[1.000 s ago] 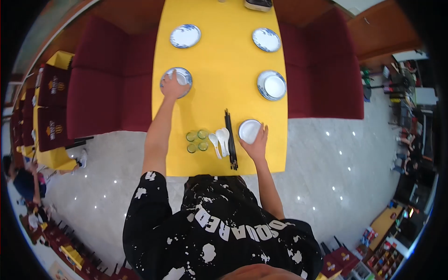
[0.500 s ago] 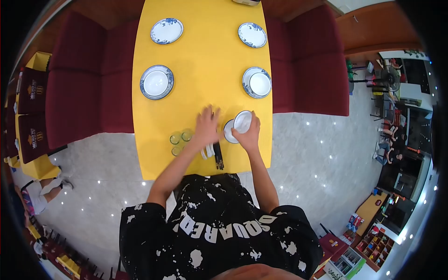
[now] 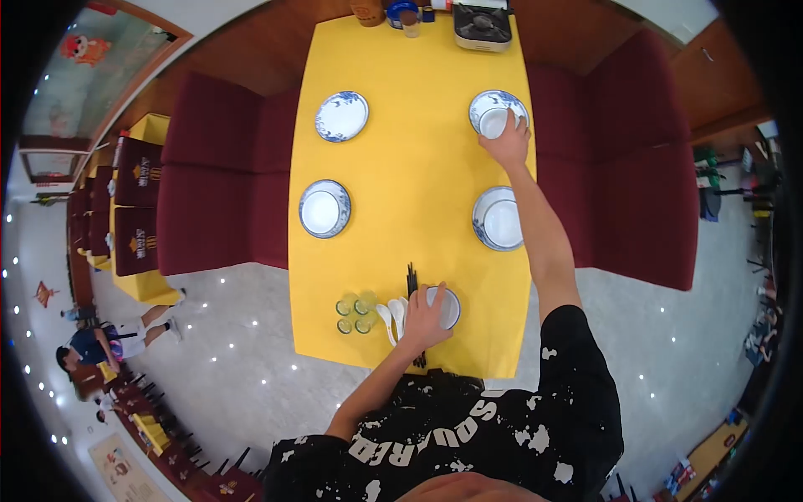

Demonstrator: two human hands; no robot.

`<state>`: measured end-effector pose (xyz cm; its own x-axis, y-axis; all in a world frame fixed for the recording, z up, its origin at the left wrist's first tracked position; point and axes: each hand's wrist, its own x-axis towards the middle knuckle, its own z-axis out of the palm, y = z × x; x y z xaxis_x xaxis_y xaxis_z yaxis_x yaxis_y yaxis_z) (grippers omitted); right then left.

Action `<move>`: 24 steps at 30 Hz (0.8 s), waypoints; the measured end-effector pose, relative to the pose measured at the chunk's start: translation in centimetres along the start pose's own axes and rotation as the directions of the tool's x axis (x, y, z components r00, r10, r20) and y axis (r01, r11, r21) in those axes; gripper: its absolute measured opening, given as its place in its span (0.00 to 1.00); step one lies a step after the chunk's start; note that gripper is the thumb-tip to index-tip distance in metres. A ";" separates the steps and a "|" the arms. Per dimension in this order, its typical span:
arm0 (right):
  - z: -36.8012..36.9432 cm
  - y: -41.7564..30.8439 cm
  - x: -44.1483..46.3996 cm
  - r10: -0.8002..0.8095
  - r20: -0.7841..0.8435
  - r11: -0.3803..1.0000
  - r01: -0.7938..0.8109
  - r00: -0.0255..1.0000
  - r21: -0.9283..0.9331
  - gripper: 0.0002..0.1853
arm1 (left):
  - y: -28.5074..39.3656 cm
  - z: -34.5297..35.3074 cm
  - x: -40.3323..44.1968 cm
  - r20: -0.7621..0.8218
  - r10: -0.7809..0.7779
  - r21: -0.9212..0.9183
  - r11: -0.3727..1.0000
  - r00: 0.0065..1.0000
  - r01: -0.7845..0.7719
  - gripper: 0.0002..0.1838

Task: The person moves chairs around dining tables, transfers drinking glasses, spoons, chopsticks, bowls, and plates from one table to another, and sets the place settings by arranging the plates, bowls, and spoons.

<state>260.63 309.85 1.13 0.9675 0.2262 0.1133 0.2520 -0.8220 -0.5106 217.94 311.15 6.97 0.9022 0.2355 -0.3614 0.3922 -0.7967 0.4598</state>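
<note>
My right hand (image 3: 508, 144) reaches to the far right and grips a white bowl (image 3: 493, 123) on a blue-patterned plate (image 3: 475, 104). Near the front edge, my left hand (image 3: 425, 320) has its fingers at another white bowl (image 3: 449, 309) and partly covers it. Black chopsticks (image 3: 411, 279), white spoons (image 3: 386, 320) and several green glasses (image 3: 355, 311) lie or stand left of that bowl. One bowl (image 3: 320, 212) sits on a plate at the left, another (image 3: 503, 222) on a plate at the right. A plate (image 3: 341, 116) at the far left bears no bowl.
The yellow table (image 3: 401, 201) stands between dark red benches (image 3: 209, 176) (image 3: 627, 176). A portable stove (image 3: 483, 27), a glass (image 3: 410, 23) and a brown container (image 3: 366, 12) are at its far end. A person (image 3: 109, 343) walks at the left.
My right hand has carried a bowl from the near stack to the far right plate. My left hand has moved from near the chopsticks to the bowl beside them. The view has shifted.
</note>
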 end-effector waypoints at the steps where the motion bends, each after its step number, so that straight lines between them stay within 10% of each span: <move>1: 0.3 -0.1 1.4 -0.004 0.025 1.000 0.005 1.000 -0.024 0.56 | -0.1 -1.2 -0.4 -0.031 -0.044 -0.041 0.998 0.999 0.042 0.59; 9: 0.6 1.1 5.6 -0.070 0.073 0.996 0.074 0.995 -0.047 0.58 | -6.4 -10.5 -1.1 -0.374 -0.142 -0.101 0.989 0.916 0.112 0.61; 12: 2.4 3.0 4.5 -0.103 -0.205 0.971 0.143 0.973 0.191 0.49 | -11.4 -14.2 3.3 -0.440 -0.158 -0.100 0.987 0.884 0.127 0.61; 17: -6.9 2.4 -15.4 0.036 -0.137 0.693 0.074 0.990 0.717 0.30 | -19.8 -19.7 16.5 -0.551 -0.081 0.088 0.984 0.830 0.155 0.60; 24: -16.1 6.9 -53.1 0.204 0.202 0.976 -0.214 0.958 0.029 0.18 | -24.3 -25.6 31.9 -0.366 -0.291 0.028 0.946 0.884 0.323 0.60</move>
<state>211.38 283.70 5.32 0.9737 0.1548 -0.1673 0.0387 -0.8357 -0.5478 241.81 352.28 5.00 0.7492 0.6437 -0.1562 0.6573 -0.6933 0.2954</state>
